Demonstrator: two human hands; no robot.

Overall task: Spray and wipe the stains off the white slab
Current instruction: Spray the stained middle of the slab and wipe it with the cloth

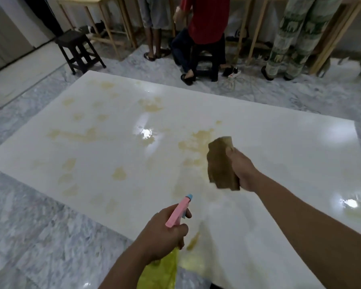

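A large white slab (269, 147) lies flat on the marble floor, marked with many yellowish-brown stains (196, 140) across its left and middle. My left hand (161, 236) grips a spray bottle with a pink head and blue nozzle (180, 210); its yellow body (161, 270) hangs below my fist. The nozzle points out over the slab. My right hand (242, 172) holds a crumpled brown cloth (220, 163), raised above the slab near the big central stain.
Grey marble floor (40, 236) surrounds the slab. A dark stool (79, 51) stands beyond its far left corner. Three people stand or sit at wooden tables (206, 38) past the far edge, with a power strip (233, 75) and cables on the floor.
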